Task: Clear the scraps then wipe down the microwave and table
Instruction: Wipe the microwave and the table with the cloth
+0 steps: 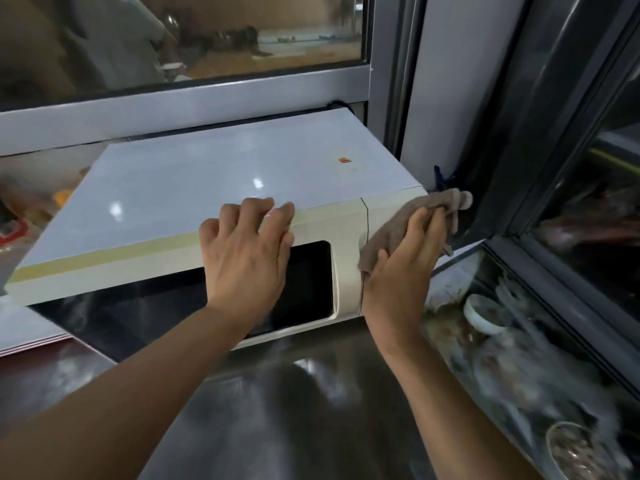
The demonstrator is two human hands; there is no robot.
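My right hand (405, 261) grips a brown cloth (398, 226), fingers curled round it with the thumb pinching one fold, and presses it against the upper right corner of the microwave (207, 188) front. The cloth bunches out past my fingers toward one o'clock, where its far end just reaches the dark window frame (519, 150). At nine o'clock from that hand, close beside it but not touching, my left hand (247, 247) rests on the microwave's top front edge; the fingers are bent over the edge onto the white top and hold nothing, the palm lying against the upper part of the door above the dark door window (304, 282).

The microwave sits tilted in my view, its pale glossy top stretching away toward eleven o'clock, with a small orange mark (345, 161) on it at twelve o'clock from my right hand. A yellowish strip runs along the top front edge.

Below both forearms, at six o'clock, lies the shiny steel table (294, 410) on which the microwave stands. At four o'clock from my right hand, beyond the table's edge, are blurred dishes, among them a white bowl (483, 315) and a glass bowl (575, 452). Behind the microwave, at twelve o'clock, runs a grey-framed window (194, 98).
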